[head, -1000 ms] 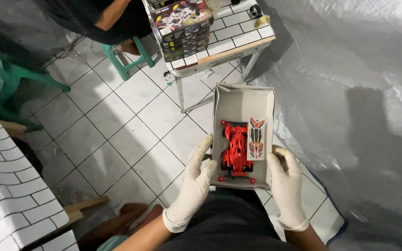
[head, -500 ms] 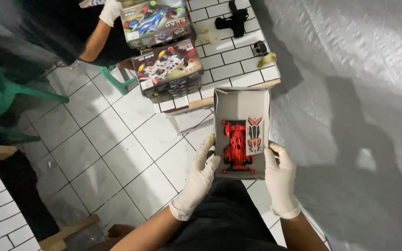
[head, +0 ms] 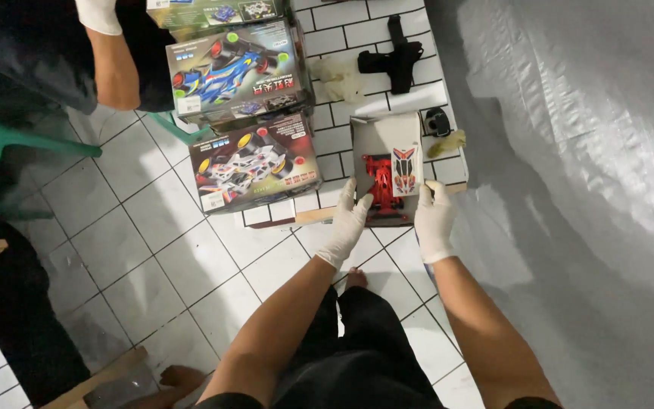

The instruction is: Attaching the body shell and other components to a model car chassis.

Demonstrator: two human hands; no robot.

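My gloved left hand [head: 348, 221] and right hand [head: 434, 220] still grip the open box [head: 387, 144] by its near edge; it has moved forward, now over the tiled table [head: 376, 19], red car parts [head: 382, 188] inside

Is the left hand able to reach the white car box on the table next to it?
Probably yes. The left hand holds the open box of red parts by its edge, and the white car box lies just beside it with nothing between them, but the hand must let go first.
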